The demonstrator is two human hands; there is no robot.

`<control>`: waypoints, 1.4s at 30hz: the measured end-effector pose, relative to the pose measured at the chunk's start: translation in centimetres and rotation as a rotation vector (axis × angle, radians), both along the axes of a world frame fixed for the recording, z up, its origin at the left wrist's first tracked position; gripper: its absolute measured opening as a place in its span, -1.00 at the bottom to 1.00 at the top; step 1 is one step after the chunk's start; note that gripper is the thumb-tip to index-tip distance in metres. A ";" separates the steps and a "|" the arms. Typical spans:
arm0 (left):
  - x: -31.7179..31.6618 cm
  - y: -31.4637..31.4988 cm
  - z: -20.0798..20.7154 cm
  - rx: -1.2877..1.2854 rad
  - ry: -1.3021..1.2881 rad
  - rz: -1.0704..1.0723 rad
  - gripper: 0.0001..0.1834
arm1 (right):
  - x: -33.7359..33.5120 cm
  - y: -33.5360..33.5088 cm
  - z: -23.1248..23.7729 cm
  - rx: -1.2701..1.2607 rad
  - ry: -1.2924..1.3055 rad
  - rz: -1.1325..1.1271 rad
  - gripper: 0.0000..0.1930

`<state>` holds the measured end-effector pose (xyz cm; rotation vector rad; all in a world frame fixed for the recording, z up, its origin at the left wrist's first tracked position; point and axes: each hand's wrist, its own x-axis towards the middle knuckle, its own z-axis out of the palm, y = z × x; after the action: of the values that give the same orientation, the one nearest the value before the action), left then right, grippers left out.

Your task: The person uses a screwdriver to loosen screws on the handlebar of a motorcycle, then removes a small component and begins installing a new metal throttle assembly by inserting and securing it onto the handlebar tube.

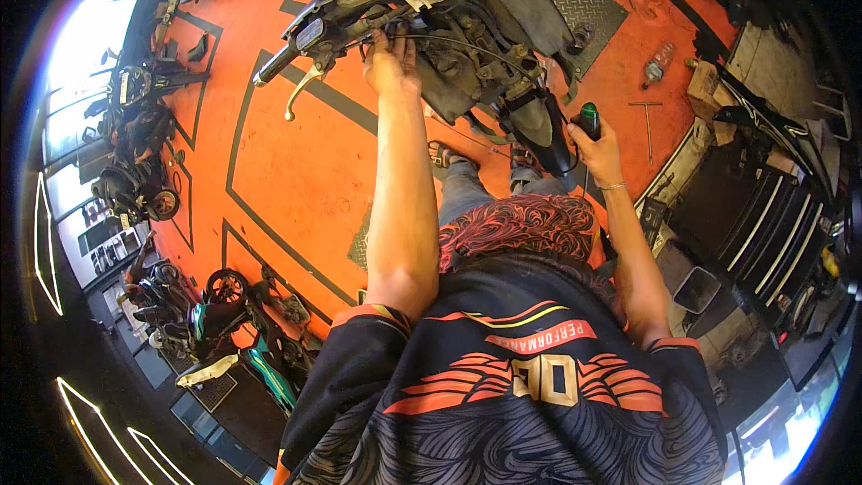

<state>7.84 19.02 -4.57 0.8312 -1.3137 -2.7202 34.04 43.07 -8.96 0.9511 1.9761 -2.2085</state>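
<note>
A partly stripped motorcycle [476, 54] stands before me, its wiring and cables exposed. My left hand [392, 65] reaches in beneath the handlebar, fingers bent among the cables. What its fingertips grip there is hidden. Left of that hand are the black handlebar grip [275, 66], the silver brake lever [303, 94] and a brake fluid reservoir [311, 34]. In my right hand [598, 151] is a screwdriver [589, 117] with a green and black handle, its thin shaft pointing down. That hand is beside a black curved fender [533, 121], low on the motorcycle's right.
A T-handle wrench [648, 130] and a plastic bottle [659, 65] lie on the orange floor to the right. Behind them are a cardboard box [705, 83] and a dark slatted rack [763, 233]. Other motorcycles [233, 323] line the left side. A ridged metal plate [602, 22] is beyond the motorcycle.
</note>
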 end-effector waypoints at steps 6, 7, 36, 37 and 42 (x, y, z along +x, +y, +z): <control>-0.6 -0.3 -0.3 -0.013 0.024 0.029 -0.60 | 0.3 -0.3 -0.3 0.073 -0.053 0.013 -0.78; -0.6 -0.6 -0.7 -0.012 0.024 0.029 -0.60 | 0.3 -0.2 -0.2 0.074 -0.052 0.014 -0.78; -1.2 0.2 -0.5 0.066 0.004 0.256 -0.85 | -1.9 1.9 0.1 0.125 0.008 0.005 -0.77; -1.1 0.4 -0.4 0.158 0.057 0.261 -0.76 | -1.9 2.2 -0.1 0.129 0.007 -0.001 -0.77; -1.1 -0.1 -0.3 -0.063 -0.010 0.262 -0.82 | -1.7 3.0 -1.3 0.213 0.009 0.041 -0.75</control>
<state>6.77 18.91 -4.87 0.9381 -1.1893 -2.4648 32.38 46.08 -10.28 0.9124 2.2483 -2.0150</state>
